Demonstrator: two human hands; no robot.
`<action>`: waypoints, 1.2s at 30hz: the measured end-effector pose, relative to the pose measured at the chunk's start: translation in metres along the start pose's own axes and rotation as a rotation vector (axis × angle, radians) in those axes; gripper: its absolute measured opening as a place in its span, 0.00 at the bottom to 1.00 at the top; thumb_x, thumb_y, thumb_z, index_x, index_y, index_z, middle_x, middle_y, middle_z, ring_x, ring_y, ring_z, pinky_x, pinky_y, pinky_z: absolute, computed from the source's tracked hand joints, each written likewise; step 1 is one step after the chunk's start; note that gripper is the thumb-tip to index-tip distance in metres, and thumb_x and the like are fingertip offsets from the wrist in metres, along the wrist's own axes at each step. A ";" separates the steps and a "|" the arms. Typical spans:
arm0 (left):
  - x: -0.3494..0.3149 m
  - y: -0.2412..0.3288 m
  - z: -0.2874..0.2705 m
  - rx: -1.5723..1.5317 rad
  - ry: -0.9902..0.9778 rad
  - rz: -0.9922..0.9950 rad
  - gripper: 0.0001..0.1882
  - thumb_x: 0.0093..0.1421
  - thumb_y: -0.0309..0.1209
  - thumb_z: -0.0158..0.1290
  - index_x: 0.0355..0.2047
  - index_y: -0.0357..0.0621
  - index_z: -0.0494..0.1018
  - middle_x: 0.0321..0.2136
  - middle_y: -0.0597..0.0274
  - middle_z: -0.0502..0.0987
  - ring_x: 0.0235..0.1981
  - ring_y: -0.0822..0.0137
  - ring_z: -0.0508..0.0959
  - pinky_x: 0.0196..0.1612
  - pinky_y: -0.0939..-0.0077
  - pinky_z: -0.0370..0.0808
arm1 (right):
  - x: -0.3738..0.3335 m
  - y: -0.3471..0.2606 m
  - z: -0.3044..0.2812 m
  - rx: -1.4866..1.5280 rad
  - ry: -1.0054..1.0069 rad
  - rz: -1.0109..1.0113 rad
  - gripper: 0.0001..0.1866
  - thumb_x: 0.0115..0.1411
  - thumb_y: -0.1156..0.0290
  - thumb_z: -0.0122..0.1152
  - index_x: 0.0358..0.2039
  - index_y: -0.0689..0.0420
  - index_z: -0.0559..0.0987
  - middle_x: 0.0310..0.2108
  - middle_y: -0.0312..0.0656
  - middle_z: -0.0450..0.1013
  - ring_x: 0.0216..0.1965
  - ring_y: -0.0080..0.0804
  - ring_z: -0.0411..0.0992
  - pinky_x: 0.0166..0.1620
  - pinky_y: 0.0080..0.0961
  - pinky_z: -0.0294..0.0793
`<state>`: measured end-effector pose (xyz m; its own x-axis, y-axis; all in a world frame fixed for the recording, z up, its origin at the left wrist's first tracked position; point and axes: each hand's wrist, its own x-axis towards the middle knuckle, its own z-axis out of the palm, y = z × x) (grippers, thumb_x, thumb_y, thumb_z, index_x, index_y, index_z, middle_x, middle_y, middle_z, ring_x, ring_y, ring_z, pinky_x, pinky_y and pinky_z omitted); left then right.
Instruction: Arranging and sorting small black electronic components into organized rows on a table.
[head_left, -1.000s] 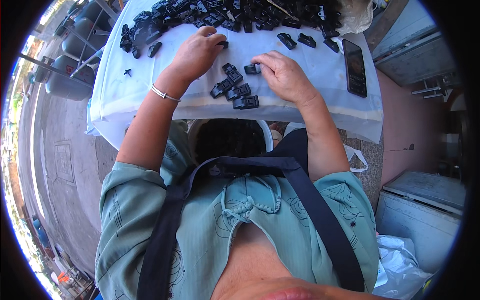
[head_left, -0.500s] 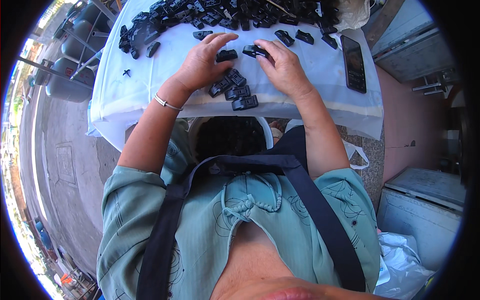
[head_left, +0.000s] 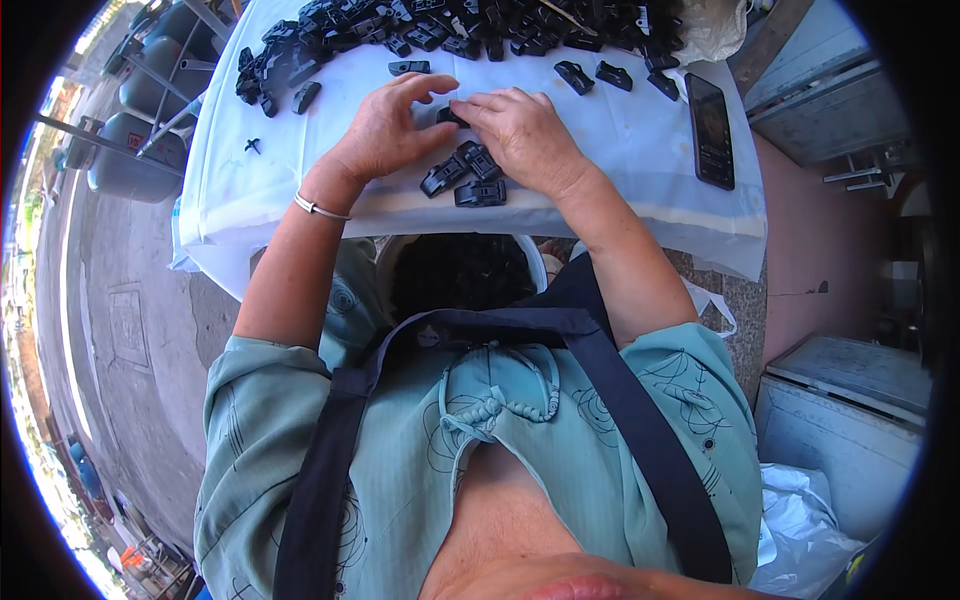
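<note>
Over the white-covered table point(head_left: 330, 140), my left hand point(head_left: 390, 125) is open, with its thumb and fingers apart. My right hand point(head_left: 520, 135) reaches in beside it, its fingers pressed together on a small black plastic toy car shell point(head_left: 450, 116). That shell lies in the gap between left thumb and fingers; the right hand hides part of it. Just nearer me sit a tilted black shell point(head_left: 442, 177), another shell point(head_left: 478, 160) touching it, and a third shell point(head_left: 480, 193) close to the table's front edge. One more shell point(head_left: 408, 68) lies beyond my left fingertips.
A heap of black plastic parts point(head_left: 440, 30) spreads along the far side. Loose shells point(head_left: 574, 77) lie before it. A phone point(head_left: 710, 130) is at the right, a small black cross-shaped piece point(head_left: 253, 146) at the left. Below the front edge stands a white bucket point(head_left: 537, 262) of black pieces.
My right hand has moved left with its fingers toward the shell by my left hand. The frontmost shell of the near group is no longer in sight.
</note>
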<state>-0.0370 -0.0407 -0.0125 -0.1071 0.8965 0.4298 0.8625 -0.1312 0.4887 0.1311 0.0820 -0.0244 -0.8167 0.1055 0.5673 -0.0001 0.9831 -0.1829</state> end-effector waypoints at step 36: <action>0.013 -0.004 0.011 -0.146 -0.053 -0.198 0.33 0.49 0.27 0.62 0.57 0.50 0.64 0.37 0.55 0.80 0.35 0.58 0.81 0.41 0.68 0.78 | 0.007 0.014 -0.005 0.229 0.127 0.161 0.15 0.55 0.73 0.61 0.44 0.54 0.79 0.40 0.45 0.77 0.43 0.39 0.75 0.47 0.31 0.75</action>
<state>-0.0363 -0.0244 -0.0171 -0.2374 0.9312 0.2767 0.7463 -0.0075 0.6655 0.1280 0.0974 -0.0188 -0.7381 0.2888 0.6098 -0.0184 0.8948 -0.4461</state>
